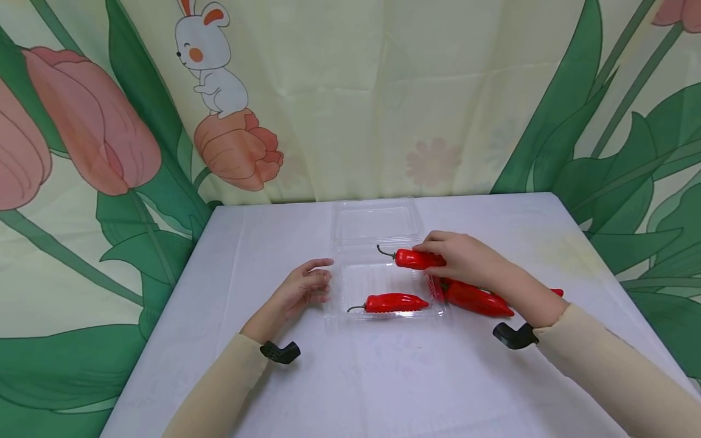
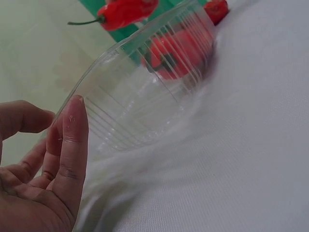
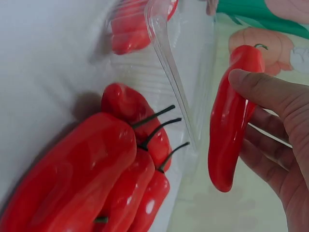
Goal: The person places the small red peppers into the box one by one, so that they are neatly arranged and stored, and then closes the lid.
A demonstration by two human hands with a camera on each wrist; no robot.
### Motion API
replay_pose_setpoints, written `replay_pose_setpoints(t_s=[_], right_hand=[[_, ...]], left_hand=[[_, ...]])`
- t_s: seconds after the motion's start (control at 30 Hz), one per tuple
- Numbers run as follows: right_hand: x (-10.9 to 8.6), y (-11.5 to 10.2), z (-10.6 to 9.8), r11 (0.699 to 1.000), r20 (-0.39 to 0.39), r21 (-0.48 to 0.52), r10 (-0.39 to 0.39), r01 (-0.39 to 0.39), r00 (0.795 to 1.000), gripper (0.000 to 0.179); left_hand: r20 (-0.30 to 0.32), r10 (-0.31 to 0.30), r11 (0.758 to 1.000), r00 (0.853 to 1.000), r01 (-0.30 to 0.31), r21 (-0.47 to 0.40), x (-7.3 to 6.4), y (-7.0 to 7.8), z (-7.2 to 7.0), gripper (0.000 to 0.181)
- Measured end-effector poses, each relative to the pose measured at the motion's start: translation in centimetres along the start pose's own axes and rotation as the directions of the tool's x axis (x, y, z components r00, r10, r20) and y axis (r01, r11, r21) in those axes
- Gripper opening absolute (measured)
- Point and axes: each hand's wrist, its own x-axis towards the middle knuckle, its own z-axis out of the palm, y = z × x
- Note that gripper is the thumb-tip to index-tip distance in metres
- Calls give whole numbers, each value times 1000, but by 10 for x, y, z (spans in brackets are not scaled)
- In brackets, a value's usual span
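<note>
My right hand (image 1: 465, 258) holds a red chili pepper (image 1: 411, 258) between thumb and fingers, above the right part of a clear plastic clamshell box (image 1: 361, 277). The pepper's dark curved stem points left in the head view. Inside the box, near its front wall, another red pepper (image 1: 395, 302) lies lengthwise. Beside the box's left wall is my left hand (image 1: 302, 289), fingers loosely bent, fingertips right at the rim. In the left wrist view, its fingers (image 2: 72, 130) overlap the box edge.
Several more red peppers (image 3: 72, 169) lie piled on the table just right of the box, partly hidden under my right forearm. The box's clear lid (image 1: 378, 222) is folded back behind it. A white cloth (image 1: 383, 383) covers the table; a printed curtain (image 1: 356, 109) hangs behind.
</note>
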Motion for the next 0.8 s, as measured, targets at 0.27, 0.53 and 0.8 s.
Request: replay_pose_setpoints(t_s=[0.27, 0.53, 0.8], right_hand=[[9, -9, 10, 998, 33, -26, -51, 52, 998, 54], [22, -18, 23, 999, 64, 4, -41, 41, 997, 58], [33, -25, 37, 999, 94, 30, -42, 39, 995, 55]], left_hand=[[-9, -12, 1000, 1000, 12, 2, 0, 0, 1, 53], [-15, -6, 1000, 1000, 6, 2, -1, 0, 0, 52], [-18, -8, 1000, 1000, 8, -4, 0, -1, 1, 51]])
